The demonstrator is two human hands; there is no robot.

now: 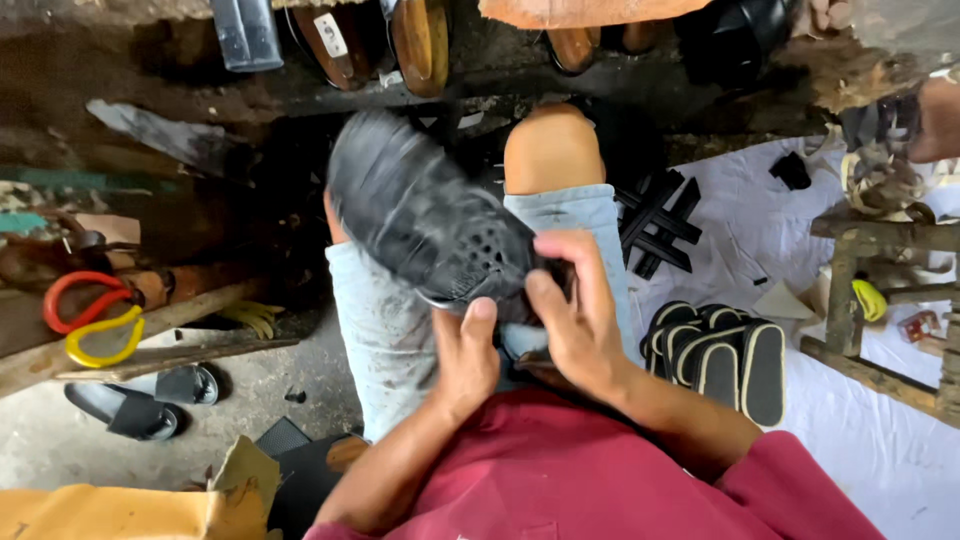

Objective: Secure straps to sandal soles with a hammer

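Sitting low over a white sheet (800, 230) spread on the ground to the right, knees in pale shorts poking forward. Holding a black shoe (420, 215), sole up and blurred, above the lap, between the knees. Gripping its near end with both hands: left hand (465, 355) pressing a thumb against the edge from below, right hand (575, 310) wrapping fingers over the side, both clamped on the shoe.

Risking a slip, judging by that blur: turning the shoe fast with only the near end pinched, possibly letting the far end swing free and drop toward the dark ledge ahead. Possibly jamming the left thumb if the sole twists against it.

Lying to the right on the sheet, a row of black sandals with pale edges (720, 355) and a stack of black straps (655, 220); likely scattering if the shoe falls that way.

Resting at far left, red and yellow loops (90, 320), well apart.
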